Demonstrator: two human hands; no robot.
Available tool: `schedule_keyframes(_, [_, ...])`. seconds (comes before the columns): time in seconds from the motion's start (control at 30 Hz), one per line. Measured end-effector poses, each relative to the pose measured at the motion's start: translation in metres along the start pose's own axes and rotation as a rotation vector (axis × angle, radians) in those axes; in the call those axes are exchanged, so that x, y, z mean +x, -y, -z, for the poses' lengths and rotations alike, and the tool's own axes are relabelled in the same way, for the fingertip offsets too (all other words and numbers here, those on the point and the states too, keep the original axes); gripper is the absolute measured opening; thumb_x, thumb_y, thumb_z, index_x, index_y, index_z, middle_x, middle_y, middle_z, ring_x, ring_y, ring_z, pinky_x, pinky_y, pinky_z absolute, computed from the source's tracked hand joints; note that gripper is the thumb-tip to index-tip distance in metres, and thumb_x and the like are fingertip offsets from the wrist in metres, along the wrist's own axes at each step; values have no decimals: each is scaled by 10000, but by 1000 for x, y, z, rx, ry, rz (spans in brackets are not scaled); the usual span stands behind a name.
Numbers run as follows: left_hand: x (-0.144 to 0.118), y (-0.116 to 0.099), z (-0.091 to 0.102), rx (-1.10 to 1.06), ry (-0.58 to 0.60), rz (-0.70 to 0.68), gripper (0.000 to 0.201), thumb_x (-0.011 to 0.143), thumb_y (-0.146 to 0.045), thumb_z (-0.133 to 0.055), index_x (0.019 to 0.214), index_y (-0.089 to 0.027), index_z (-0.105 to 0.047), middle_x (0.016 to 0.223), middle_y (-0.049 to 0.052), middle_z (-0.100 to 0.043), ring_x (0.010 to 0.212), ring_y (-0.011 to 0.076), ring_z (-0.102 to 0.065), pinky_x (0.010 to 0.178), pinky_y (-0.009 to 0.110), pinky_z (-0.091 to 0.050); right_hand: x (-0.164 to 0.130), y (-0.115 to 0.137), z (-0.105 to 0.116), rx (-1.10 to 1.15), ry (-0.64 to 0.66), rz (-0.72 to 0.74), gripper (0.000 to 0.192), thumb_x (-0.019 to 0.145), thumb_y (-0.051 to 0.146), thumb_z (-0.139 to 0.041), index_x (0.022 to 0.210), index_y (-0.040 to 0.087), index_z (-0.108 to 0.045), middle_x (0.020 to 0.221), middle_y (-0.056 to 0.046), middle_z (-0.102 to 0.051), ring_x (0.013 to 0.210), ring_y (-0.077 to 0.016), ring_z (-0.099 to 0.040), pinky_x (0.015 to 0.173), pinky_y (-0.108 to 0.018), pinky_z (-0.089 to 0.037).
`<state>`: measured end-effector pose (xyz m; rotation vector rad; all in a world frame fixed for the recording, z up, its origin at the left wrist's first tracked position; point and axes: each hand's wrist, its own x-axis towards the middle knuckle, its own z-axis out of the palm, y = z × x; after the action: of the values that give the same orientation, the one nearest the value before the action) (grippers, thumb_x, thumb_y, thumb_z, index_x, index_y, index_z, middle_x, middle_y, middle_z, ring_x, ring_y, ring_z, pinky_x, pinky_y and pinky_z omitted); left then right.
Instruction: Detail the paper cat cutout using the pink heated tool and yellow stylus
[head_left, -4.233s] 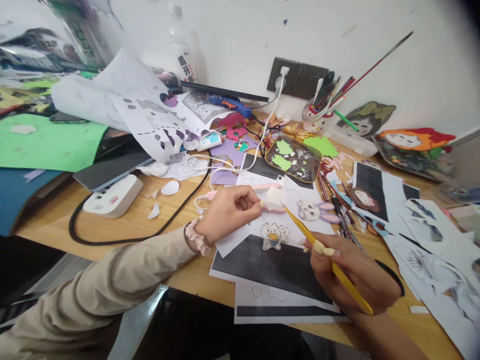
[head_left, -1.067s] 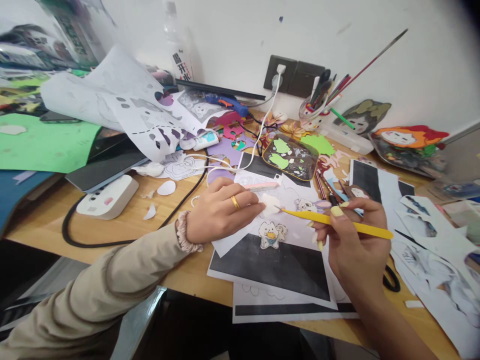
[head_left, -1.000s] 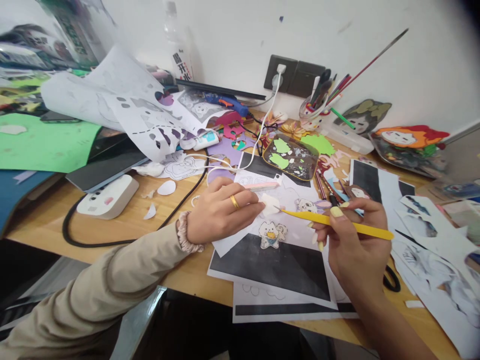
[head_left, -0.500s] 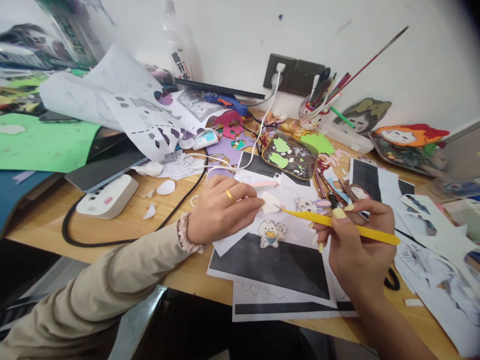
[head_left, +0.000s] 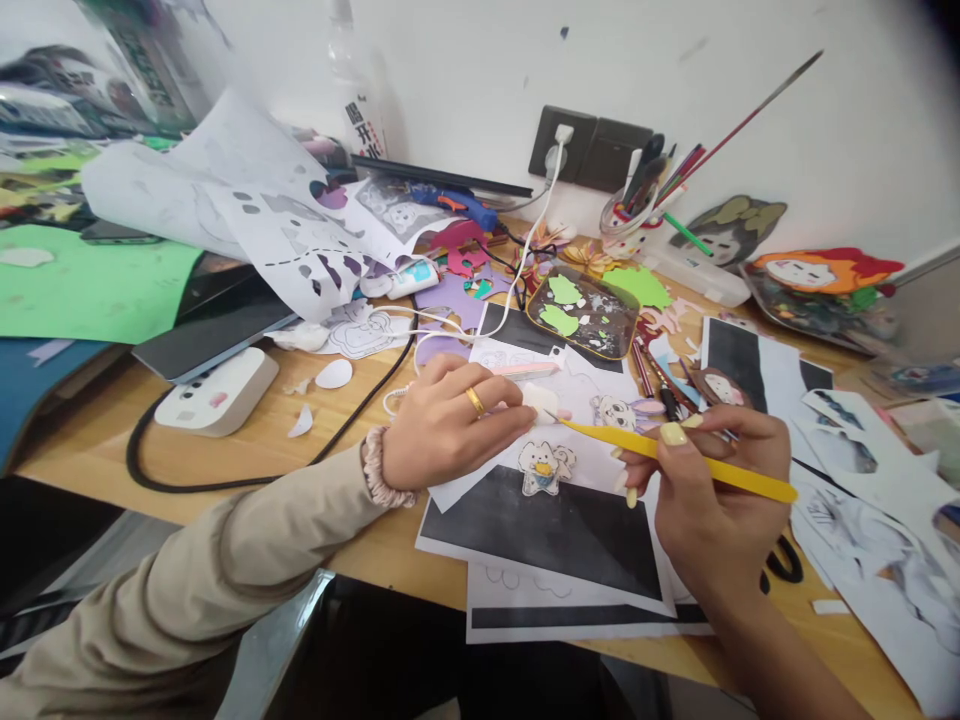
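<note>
My right hand [head_left: 720,490] is closed round yellow tweezers [head_left: 720,473], held like a pen. Their thin tip points left and meets a small white paper cutout [head_left: 541,402]. My left hand [head_left: 457,415], with a gold ring and a scrunchie at the wrist, has its fingertips closed on the cutout's left edge; the fingers partly cover it. Just below lies a cat figure cutout [head_left: 544,468] on a black-printed sheet [head_left: 547,530]. A rabbit cutout [head_left: 615,410] lies right of the white piece, near the tweezers. A pink-handled tool [head_left: 529,370] lies behind it.
Behind stands a dark tray [head_left: 585,310] with green paper scraps. A white device [head_left: 217,390] and a black cable [head_left: 300,470] lie left. A pen cup [head_left: 630,225] stands by the wall. Cut papers [head_left: 885,560] spread at right; a white cord [head_left: 517,290] crosses the middle.
My left fingers have flattened and lowered slightly over the white cutout, which now sits a little lower. The tweezers stay at it, with my right hand barely moved.
</note>
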<state>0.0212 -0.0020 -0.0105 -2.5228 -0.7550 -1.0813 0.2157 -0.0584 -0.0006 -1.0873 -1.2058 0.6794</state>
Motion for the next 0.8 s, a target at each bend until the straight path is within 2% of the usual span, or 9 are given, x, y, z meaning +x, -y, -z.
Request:
schedule_keyframes(0.27, [0, 0, 0, -1, 17, -18, 42, 710, -203, -550, 750, -199, -561, 681, -35, -608, 614, 92, -495, 601, 270, -338, 0, 0, -1, 6, -8, -1, 192, 714, 126, -519, 825, 229, -401, 490, 80, -495, 365, -117, -516, 362, -243, -424])
schedule_keyframes(0.5, [-3, 1, 1, -42, -16, 67, 138, 693, -246, -569, 825, -205, -562, 753, -10, -611, 652, 108, -493, 625, 282, -341, 0, 1, 1, 34, -20, -2, 211, 708, 110, -521, 836, 235, -411, 496, 75, -508, 376, -123, -517, 372, -259, -428])
schedule_keyframes(0.6, [-2, 1, 0, -2, -17, 33, 187, 694, -283, -570, 867, -214, -557, 770, -15, -618, 655, 106, -496, 637, 286, -333, 1, 1, 2, 42, -17, -6, 211, 709, 108, -519, 842, 230, -411, 506, 68, -524, 379, -123, -518, 372, -262, -429])
schedule_keyframes(0.8, [0, 1, 1, 79, -36, -30, 126, 700, -243, -572, 824, -228, -558, 734, -56, -634, 622, 84, -507, 643, 280, -328, 1, 2, 1, 73, -29, -37, 203, 704, 110, -527, 823, 232, -415, 530, 68, -525, 382, -126, -528, 361, -259, -423])
